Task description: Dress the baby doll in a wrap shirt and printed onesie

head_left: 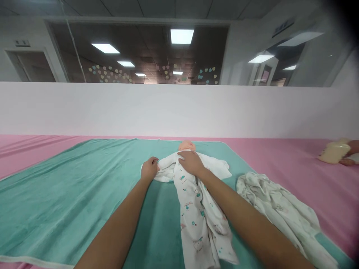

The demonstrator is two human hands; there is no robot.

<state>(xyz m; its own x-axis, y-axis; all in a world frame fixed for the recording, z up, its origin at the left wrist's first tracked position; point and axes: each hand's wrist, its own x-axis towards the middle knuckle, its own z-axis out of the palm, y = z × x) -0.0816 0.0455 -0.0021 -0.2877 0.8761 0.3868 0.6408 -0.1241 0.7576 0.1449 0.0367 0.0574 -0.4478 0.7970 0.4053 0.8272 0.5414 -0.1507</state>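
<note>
A baby doll (187,145) lies on its back on the teal blanket (84,194), its head at the far end. White baby clothes (193,209) with small coloured prints cover its body, and the legs of the garment stretch toward me. At the doll's arm on the left, my left hand (149,169) is closed round the end of the white sleeve (167,164); a bit of the doll's pinkish hand shows there. My right hand (191,161) rests on the garment at the chest, just below the head, thumb and fingers apart. My right forearm crosses over part of the clothing.
A crumpled white printed cloth (277,205) lies to the right, partly on the blanket. Pink fabric (283,157) spreads under and around the blanket. At the far right, another person's hand (352,147) holds a cream-coloured object (334,151). A low white wall (134,110) runs behind.
</note>
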